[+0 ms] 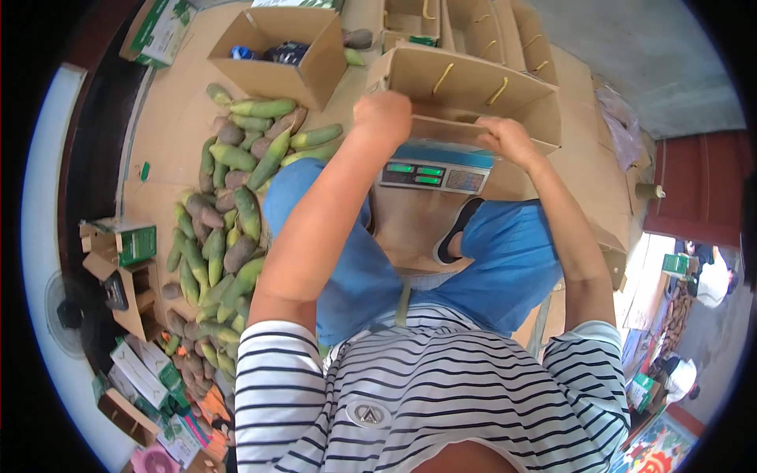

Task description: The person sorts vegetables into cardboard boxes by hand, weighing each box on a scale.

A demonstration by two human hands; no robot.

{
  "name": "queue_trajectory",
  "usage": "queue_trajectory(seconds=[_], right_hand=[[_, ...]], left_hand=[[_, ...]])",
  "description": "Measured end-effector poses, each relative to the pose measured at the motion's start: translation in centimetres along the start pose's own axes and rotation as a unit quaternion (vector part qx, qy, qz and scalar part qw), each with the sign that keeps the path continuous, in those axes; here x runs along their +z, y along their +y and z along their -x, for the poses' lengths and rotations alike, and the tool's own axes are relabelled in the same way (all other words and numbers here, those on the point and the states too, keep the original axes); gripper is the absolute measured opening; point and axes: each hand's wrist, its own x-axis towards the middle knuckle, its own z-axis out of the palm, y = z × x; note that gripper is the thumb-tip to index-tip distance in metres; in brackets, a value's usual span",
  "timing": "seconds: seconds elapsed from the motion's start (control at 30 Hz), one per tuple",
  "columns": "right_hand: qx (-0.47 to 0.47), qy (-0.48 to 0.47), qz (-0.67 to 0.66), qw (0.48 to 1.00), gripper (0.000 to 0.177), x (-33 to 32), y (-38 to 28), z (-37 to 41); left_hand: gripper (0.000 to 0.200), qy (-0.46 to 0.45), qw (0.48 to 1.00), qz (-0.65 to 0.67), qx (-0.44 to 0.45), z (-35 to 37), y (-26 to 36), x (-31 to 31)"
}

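Note:
An open cardboard box (473,76) with yellow rope handles sits over a digital scale (433,175), whose displays glow green. At the box's near left corner, my left hand (382,117) is closed on the cardboard edge, its fingertips hidden behind the fist. My right hand (507,140) pinches the top of the near side toward the right, thumb and fingers around the edge. The scale stands between my legs, its keypad facing me and its plate largely under the box.
A large pile of green and brown radish-like roots (230,229) lies to my left. Behind it stands an open carton (277,54) with dark and blue items inside. More rope-handled boxes (473,30) are lined up beyond mine. Two people (714,282) are at far right.

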Motion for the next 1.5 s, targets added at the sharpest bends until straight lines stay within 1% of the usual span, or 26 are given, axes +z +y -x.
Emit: queue_trajectory(seconds=[0.1,0.13,0.17,0.2,0.27,0.33,0.43,0.47,0.5,0.53,0.57,0.63,0.7,0.8,0.83,0.93,1.0,1.07,1.13,1.17,1.2,1.23,1.33,1.4,1.43,1.5], right_hand=[[-0.023,0.003,0.006,1.0,0.031,0.9,2.4,-1.1],[-0.046,0.041,0.005,0.998,0.031,1.2,2.6,-1.1],[0.017,-0.007,-0.008,1.0,0.033,0.1,1.2,-1.3],[-0.016,0.008,-0.024,1.0,0.034,0.2,1.2,-1.4],[0.011,-0.016,-0.05,0.999,0.035,-0.1,-0.2,-2.1],[0.046,-0.045,-0.05,0.997,0.036,-0.4,-1.0,-2.8],[0.038,-0.065,-0.069,0.995,0.036,-1.1,-2.4,-3.0],[0.048,-0.075,-0.042,0.995,0.036,-1.1,-2.8,-2.8],[0.061,-0.079,-0.012,0.995,0.036,-1.2,-3.1,-2.7],[0.077,-0.079,0.02,0.994,0.036,-1.5,-3.1,-2.6],[0.022,-0.049,0.028,0.998,0.036,-1.2,-2.6,-2.3],[0.026,-0.055,0.031,0.998,0.036,-1.5,-3.2,-2.1],[0.034,-0.069,0.032,0.997,0.036,-1.9,-3.9,-2.0],[0.056,-0.088,0.02,0.994,0.037,-2.3,-4.1,-1.9],[0.055,-0.082,0.021,0.995,0.034,-2.1,-3.9,-1.8],[0.054,-0.065,0.035,0.996,0.027,-1.5,-3.0,-1.8],[0.052,-0.065,0.053,0.995,0.021,-1.3,-3.1,-2.0],[0.069,-0.085,0.052,0.993,0.016,-1.5,-3.4,-2.2],[0.076,-0.085,0.029,0.993,0.015,-1.3,-2.9,-2.3],[0.077,-0.074,0.008,0.994,0.016,-0.6,-2.3,-2.3],[0.077,-0.064,-0.013,0.995,0.017,-0.1,-1.7,-2.3],[0.087,-0.066,-0.016,0.994,0.015,0.3,-1.3,-2.4],[0.093,-0.075,0.007,0.993,0.011,0.6,-1.3,-2.6],[0.069,-0.083,0.066,0.992,0.009,-0.3,-2.1,-2.6],[0.066,-0.077,0.077,0.992,0.009,-0.3,-2.2,-2.5],[0.057,-0.066,0.1,0.991,0.015,-0.2,-2.2,-2.6]], left_hand=[[0.032,0.176,0.981,0.08,-0.022,4.2,-1.2,-3.9],[0.032,0.297,0.947,0.118,-0.024,5.8,-2.6,-4.5],[0.03,0.364,0.921,0.136,-0.041,7.1,-4.6,-4.7],[0.03,0.389,0.898,0.193,-0.067,9.1,-6.3,-4.7],[0.031,0.4,0.873,0.246,-0.128,12.2,-11.1,-1.7],[0.028,0.276,0.908,0.204,-0.241,15.4,-15.4,4.2],[0.035,0.087,0.953,0.142,-0.254,21.6,-19.8,18.1],[0.037,0.052,0.955,0.134,-0.259,23.5,-19.8,22.2],[0.039,-0.074,0.95,0.136,-0.271,24.8,-19.6,25.4],[0.04,-0.073,0.955,0.138,-0.252,26.6,-19.0,28.8],[0.042,-0.177,0.927,0.146,-0.298,26.7,-17.2,29.3],[0.045,-0.159,0.936,0.133,-0.286,26.9,-16.0,30.9],[0.048,-0.123,0.946,-0.02,-0.3,28.6,-13.9,34.0],[0.048,-0.174,0.929,-0.015,-0.326,27.9,-14.4,33.7],[0.051,-0.157,0.932,0.012,-0.326,27.9,-14.8,34.0],[0.059,-0.135,0.92,0.135,-0.341,26.7,-14.6,31.2],[0.056,0.013,0.91,0.268,-0.316,25.3,-14.2,29.8],[0.05,0.138,0.86,0.41,-0.271,23.1,-13.5,27.0],[0.048,0.224,0.82,0.485,-0.206,19.7,-11.1,18.6],[0.048,0.251,0.832,0.456,-0.193,18.1,-10.5,15.5],[0.047,0.323,0.795,0.496,-0.135,16.4,-9.6,12.6],[0.055,0.333,0.788,0.503,-0.119,15.1,-8.7,9.0],[0.046,0.454,0.683,0.572,-0.006,10.8,-4.0,0.8],[0.048,0.448,0.668,0.592,0.055,7.4,-1.2,-2.2],[0.048,0.404,0.689,0.599,0.065,5.8,0.1,-3.1],[0.049,0.388,0.74,0.529,0.144,1.9,2.7,-3.9]])
